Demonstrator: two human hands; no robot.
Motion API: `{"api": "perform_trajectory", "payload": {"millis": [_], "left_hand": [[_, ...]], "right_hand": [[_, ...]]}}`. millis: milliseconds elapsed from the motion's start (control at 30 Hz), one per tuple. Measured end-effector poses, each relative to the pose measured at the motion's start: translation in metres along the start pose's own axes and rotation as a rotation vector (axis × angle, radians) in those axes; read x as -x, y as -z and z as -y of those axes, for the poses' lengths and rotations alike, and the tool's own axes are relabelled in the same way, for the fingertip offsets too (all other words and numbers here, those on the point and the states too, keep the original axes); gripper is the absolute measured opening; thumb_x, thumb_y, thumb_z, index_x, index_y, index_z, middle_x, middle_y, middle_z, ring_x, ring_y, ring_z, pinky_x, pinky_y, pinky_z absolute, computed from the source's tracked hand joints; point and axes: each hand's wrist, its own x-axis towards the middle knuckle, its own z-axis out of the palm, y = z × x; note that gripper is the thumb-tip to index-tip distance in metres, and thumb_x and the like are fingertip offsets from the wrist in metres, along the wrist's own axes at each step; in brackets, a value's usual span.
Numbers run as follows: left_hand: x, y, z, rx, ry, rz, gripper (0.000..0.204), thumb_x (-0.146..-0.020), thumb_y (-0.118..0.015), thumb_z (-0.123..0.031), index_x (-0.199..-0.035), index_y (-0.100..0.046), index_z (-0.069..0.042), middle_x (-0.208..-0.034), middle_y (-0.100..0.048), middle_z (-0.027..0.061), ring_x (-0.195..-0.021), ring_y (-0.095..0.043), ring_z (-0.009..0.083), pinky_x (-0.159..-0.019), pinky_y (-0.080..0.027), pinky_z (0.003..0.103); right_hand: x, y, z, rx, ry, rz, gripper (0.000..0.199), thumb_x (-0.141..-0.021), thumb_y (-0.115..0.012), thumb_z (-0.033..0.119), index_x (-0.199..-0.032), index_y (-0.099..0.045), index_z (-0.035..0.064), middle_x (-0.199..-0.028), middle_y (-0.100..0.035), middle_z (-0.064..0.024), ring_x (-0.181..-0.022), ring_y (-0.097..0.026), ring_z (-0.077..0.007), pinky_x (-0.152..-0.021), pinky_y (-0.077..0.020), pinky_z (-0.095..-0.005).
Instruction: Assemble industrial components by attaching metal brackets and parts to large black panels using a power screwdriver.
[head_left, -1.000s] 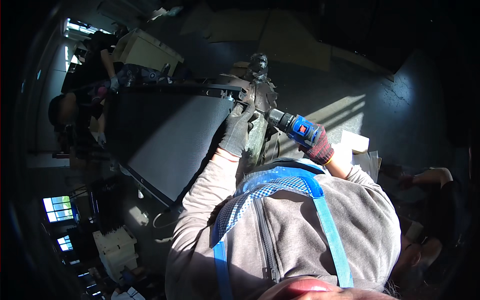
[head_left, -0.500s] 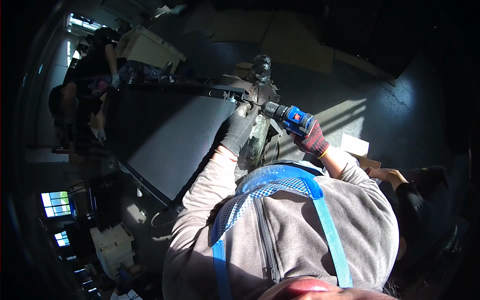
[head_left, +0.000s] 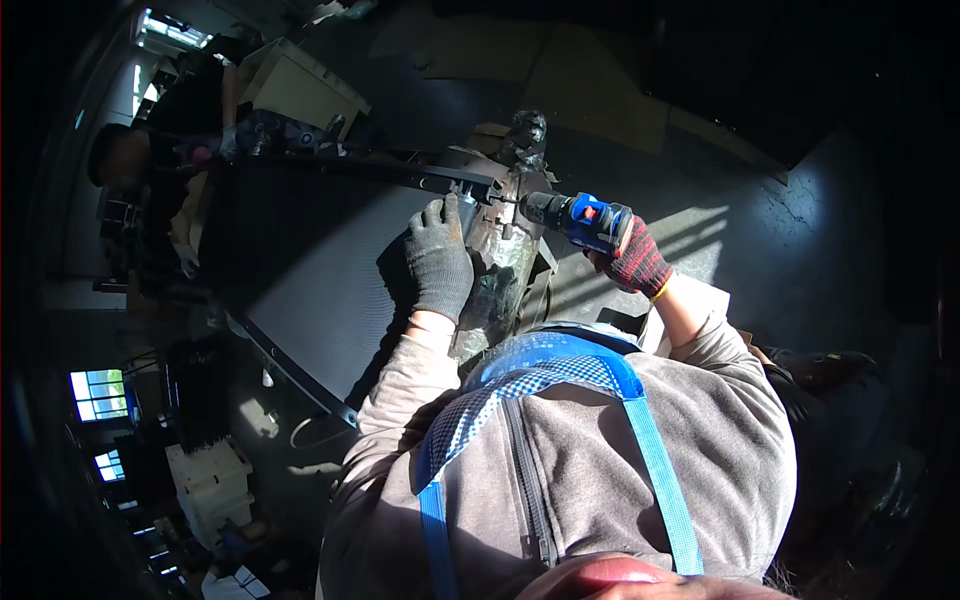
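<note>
**Inspector:** Report the hands.

**Operator:** My right hand [head_left: 634, 262], in a red knit glove, is wrapped fully around the grip of a blue cordless drill [head_left: 580, 217]. The drill lies level, its nose meeting the metal bracket [head_left: 470, 185] at the corner of the dark mesh panel [head_left: 290, 270].

**Inspector:** And the left?

**Operator:** My left hand [head_left: 438, 262], in a grey glove, lies flat, fingers loosely spread, against the panel's edge beside the bracket. I judge it steadies the frame against the drill's push.

**Inspector:** Support?

**Operator:** The corner rests on a grimy metal stand [head_left: 500, 270]. Another person [head_left: 195, 95] stands at the far end.
</note>
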Motion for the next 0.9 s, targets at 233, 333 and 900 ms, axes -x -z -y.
{"api": "perform_trajectory", "payload": {"millis": [233, 333, 900], "left_hand": [[-0.002, 0.001, -0.001, 0.019, -0.012, 0.023, 0.064, -0.070, -0.067, -0.007, -0.132, -0.048, -0.008, -0.122, -0.051, 0.0109, -0.109, -0.050, 0.0313, -0.088, -0.048, 0.039], [-0.001, 0.002, -0.001, 0.024, -0.014, 0.022, 0.064, -0.071, -0.067, -0.007, -0.132, -0.049, -0.008, -0.122, -0.051, 0.0104, -0.109, -0.050, 0.0312, -0.087, -0.048, 0.039], [-0.005, 0.008, 0.002, 0.153, 0.014, 0.068, 0.070, -0.066, -0.076, -0.009, -0.131, -0.050, -0.009, -0.119, -0.052, 0.0118, -0.109, -0.050, 0.0322, -0.094, -0.045, 0.039]], "right_hand": [[0.002, -0.008, -0.016, 0.114, 0.158, -0.048, 0.047, -0.059, -0.074, 0.010, -0.104, -0.059, 0.0057, -0.087, -0.061, -0.0132, -0.082, -0.061, -0.0320, -0.075, -0.0516, -0.0383], [0.001, -0.007, -0.018, 0.049, 0.073, 0.007, 0.054, -0.054, -0.077, 0.011, -0.105, -0.059, 0.0063, -0.091, -0.060, -0.0147, -0.087, -0.060, -0.0360, -0.077, -0.0515, -0.0413], [-0.004, -0.033, -0.032, 0.075, 0.265, -0.170, 0.039, -0.059, -0.071, 0.010, -0.096, -0.059, 0.0071, -0.087, -0.058, -0.0133, -0.080, -0.058, -0.0355, -0.070, -0.0488, -0.0419]]}}
